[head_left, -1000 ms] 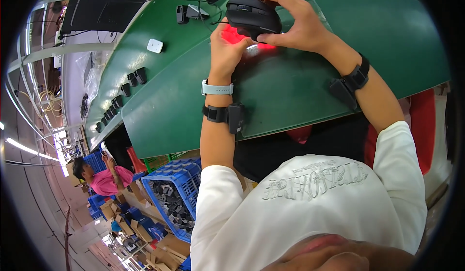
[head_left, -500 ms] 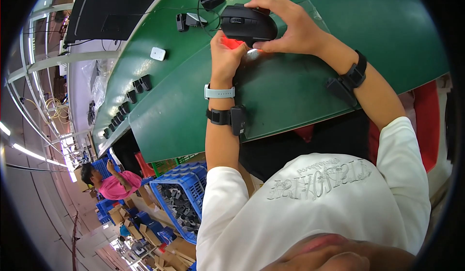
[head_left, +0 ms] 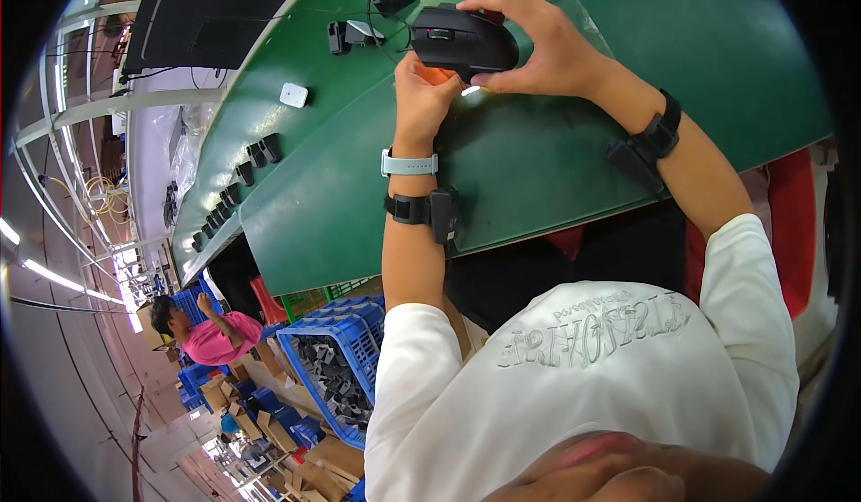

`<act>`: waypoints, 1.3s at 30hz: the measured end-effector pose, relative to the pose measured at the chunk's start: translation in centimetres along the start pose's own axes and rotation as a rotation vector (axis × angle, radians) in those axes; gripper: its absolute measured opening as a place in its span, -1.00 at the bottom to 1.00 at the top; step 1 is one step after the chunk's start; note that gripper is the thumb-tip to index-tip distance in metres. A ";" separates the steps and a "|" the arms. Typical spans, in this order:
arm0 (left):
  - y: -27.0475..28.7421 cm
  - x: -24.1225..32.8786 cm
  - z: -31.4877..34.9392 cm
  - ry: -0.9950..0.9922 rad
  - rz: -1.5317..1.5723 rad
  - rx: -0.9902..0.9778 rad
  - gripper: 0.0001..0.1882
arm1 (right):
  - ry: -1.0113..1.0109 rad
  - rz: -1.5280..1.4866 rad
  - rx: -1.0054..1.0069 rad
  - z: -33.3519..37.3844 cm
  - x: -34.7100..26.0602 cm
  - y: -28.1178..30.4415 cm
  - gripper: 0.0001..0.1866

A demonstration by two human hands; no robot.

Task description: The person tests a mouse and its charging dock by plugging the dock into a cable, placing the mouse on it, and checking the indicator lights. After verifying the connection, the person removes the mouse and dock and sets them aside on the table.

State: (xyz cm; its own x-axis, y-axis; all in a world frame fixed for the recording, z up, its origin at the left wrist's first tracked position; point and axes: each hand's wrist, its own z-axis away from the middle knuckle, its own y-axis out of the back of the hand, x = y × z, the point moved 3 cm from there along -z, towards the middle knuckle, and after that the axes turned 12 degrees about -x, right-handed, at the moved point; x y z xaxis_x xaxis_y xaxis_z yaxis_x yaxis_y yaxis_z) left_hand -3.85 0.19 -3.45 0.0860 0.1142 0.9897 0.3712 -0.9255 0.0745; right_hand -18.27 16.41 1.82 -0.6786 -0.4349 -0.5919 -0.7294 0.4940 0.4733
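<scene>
Here, right hand (head_left: 558, 49) clasping black mouse (head_left: 466, 40); left hand (head_left: 421, 99) partly hidden behind it, grip unclear.

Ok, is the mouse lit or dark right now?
Lit, it appears: the black mouse shows a small red glow at its wheel, and the left hand looks orange-red beneath it.

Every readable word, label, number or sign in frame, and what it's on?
White T-shirt: stylised chest lettering, two lines; wording not transcribed.
Black box strapped to left forearm: tiny pale mark, too small to read.
Black computer mouse: no legible text.
Cardboard boxes: any print too small.
</scene>
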 end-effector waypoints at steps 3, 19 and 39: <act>-0.9 1.1 -0.3 -0.028 0.108 -0.024 -0.57 | -0.060 -0.029 0.011 0.8 1.0 0.2 -0.24; -0.9 3.2 -0.1 -0.508 -0.649 0.257 -0.63 | -0.031 -0.019 -0.601 1.1 0.8 -0.9 -0.45; -1.5 3.3 -0.1 -0.539 -0.652 0.136 -0.66 | 0.004 0.460 -0.071 -0.2 1.7 0.0 -0.78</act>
State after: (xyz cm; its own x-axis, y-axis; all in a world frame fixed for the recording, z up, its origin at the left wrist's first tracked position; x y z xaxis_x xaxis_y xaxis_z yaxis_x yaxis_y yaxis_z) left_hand -4.18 1.97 -0.27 0.2315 0.7965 0.5585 0.6039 -0.5678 0.5594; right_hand -19.44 15.56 0.95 -0.9332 -0.1858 -0.3074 -0.3565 0.5839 0.7294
